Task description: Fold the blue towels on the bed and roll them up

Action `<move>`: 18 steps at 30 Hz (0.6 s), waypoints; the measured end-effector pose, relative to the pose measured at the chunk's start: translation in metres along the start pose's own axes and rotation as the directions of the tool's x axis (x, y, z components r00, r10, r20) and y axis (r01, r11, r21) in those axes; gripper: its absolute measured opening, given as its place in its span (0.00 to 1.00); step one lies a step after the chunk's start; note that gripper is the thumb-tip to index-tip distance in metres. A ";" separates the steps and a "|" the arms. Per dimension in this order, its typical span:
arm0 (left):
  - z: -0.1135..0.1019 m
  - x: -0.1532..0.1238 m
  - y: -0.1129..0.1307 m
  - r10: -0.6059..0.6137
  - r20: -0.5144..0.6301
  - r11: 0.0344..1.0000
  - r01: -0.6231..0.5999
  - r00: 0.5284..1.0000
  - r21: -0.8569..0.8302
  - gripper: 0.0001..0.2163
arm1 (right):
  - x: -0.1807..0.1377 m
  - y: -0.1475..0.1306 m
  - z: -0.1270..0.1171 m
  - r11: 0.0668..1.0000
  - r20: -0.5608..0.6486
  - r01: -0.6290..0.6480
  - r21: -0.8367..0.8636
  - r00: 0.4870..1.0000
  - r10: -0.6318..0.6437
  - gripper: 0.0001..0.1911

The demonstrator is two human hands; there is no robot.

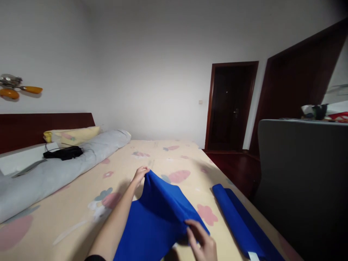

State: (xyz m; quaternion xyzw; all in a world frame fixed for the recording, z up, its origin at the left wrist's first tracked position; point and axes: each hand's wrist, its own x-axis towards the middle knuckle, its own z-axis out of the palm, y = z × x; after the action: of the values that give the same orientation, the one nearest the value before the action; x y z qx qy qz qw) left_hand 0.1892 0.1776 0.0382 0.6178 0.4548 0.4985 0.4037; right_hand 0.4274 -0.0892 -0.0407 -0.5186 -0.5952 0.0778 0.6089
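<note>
A blue piece of cloth (154, 217) is stretched above the bed between my two hands. My left hand (140, 175) pinches its upper corner and holds it raised, so the cloth slopes down toward me. At its lower right edge, my right hand (201, 240) grips the fabric between thumb and fingers. One edge near the left hand curves inward; whether it is a garment or something else I cannot tell. Over to the right, a second blue cloth (236, 217) lies folded in a long strip, with a white tag (253, 256) at its near end.
The bed (160, 156) has a cream sheet with pink and grey prints. Along its left side are a rolled grey quilt (108, 143), a black item (65, 153) and a yellow pillow (78, 136). A dark grey panel (296, 174) stands beside the bed's right edge, a dark door (231, 108) beyond.
</note>
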 end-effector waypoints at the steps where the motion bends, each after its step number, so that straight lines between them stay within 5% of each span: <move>1: -0.013 -0.003 0.011 0.007 -0.019 0.999 -0.008 1.000 -0.049 0.22 | 0.019 -0.006 -0.006 0.992 0.012 -0.057 0.113 0.998 0.056 0.16; 4: -0.048 -0.017 0.044 0.025 -0.031 0.989 -0.030 0.999 -0.144 0.26 | 0.076 -0.022 -0.019 0.934 0.038 -0.181 0.308 0.983 0.178 0.22; 9: -0.091 -0.050 0.091 0.042 0.036 0.981 -0.034 0.998 -0.190 0.26 | 0.145 -0.033 -0.028 0.875 0.157 -0.278 0.395 0.959 0.234 0.32; 18: -0.122 -0.086 0.127 0.059 0.081 0.994 -0.051 0.995 -0.096 0.23 | 0.202 -0.039 -0.026 0.891 0.307 -0.288 0.350 0.934 0.181 0.33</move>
State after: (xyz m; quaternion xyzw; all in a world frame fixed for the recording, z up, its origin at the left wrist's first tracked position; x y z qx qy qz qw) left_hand 0.0817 0.0676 0.1595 0.6309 0.3963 0.5039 0.4370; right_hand 0.4847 0.0234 0.1240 -0.4405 -0.5765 0.3369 0.6002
